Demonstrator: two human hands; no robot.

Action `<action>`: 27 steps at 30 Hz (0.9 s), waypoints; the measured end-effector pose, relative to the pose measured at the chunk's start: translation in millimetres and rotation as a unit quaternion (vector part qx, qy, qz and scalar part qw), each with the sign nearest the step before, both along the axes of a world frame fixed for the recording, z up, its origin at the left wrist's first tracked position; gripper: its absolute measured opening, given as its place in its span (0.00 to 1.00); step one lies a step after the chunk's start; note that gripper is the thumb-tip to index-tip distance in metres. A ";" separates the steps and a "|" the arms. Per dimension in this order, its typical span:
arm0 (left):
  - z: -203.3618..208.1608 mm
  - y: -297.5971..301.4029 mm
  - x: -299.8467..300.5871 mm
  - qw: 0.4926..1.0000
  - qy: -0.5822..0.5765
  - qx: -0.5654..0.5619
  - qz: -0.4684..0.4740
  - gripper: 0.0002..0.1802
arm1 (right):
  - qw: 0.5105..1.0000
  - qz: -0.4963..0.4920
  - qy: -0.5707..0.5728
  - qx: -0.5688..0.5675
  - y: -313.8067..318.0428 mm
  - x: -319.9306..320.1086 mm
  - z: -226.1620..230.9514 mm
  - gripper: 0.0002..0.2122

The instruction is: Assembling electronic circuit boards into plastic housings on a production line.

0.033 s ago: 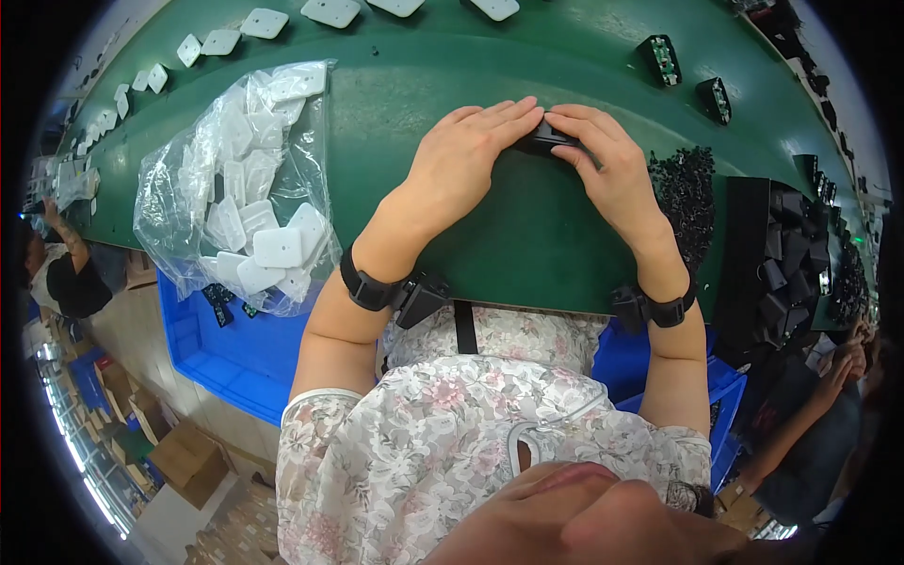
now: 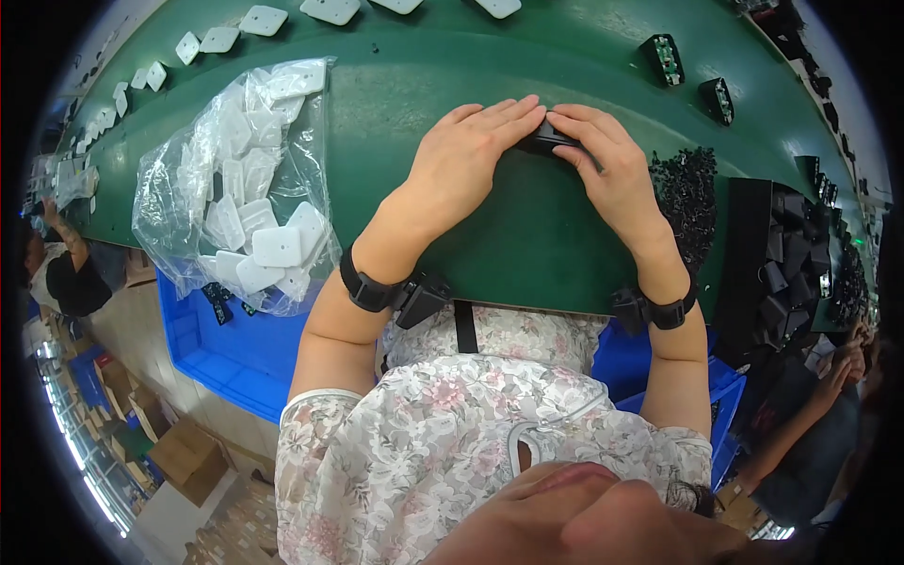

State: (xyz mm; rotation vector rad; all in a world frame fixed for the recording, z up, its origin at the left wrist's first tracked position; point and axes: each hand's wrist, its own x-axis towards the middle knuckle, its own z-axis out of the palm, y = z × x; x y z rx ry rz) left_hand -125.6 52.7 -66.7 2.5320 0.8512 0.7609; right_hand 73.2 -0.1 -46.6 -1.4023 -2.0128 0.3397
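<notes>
A small black plastic housing [image 2: 542, 143] sits on the green table between my hands, mostly covered by fingers. My left hand [image 2: 468, 155] presses its fingers, held together, over the left side and top of it. My right hand [image 2: 610, 162] grips its right end, fingers bent over the top and thumb along the near side. What lies under the fingertips is hidden. To the right of my right hand is a heap of small black parts [image 2: 686, 193].
At left a clear plastic bag [image 2: 315, 122] holds white plastic covers. Along the far edge stands a row of white covers [image 2: 264, 21]. Black housings with green boards [image 2: 665, 61] stand far right; a black box [image 2: 749, 226] of black casings lies nearer. Blue bins [image 2: 217, 358] sit below the table edge.
</notes>
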 end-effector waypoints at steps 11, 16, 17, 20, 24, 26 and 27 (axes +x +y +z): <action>3.3 -12.6 -0.2 0.992 0.104 0.062 0.033 0.29 | 0.988 -0.017 -0.128 0.091 -4.5 -3.0 -14.1 0.20; -1.8 -19.0 0.8 0.986 0.131 0.092 0.048 0.31 | 0.988 -0.045 -0.120 0.087 -8.8 -15.8 -10.0 0.20; -1.6 -18.5 0.0 0.985 0.133 0.096 0.046 0.31 | 0.988 -0.047 -0.120 0.086 -10.9 -17.7 -11.1 0.20; -4.3 -15.5 -1.6 0.983 0.136 0.114 0.041 0.32 | 0.983 -0.061 -0.132 0.117 -7.6 -16.5 -15.7 0.18; -5.2 -12.1 2.7 0.985 0.116 0.124 0.042 0.31 | 0.997 -0.040 -0.044 0.054 0.1 -8.3 -9.6 0.16; -7.3 -8.8 5.6 0.986 0.093 0.132 0.046 0.30 | 0.999 -0.020 -0.008 0.039 7.9 -1.3 -10.1 0.15; -8.7 -6.1 7.7 0.987 0.070 0.136 0.050 0.30 | 0.999 -0.019 -0.008 0.044 13.0 4.4 -8.5 0.15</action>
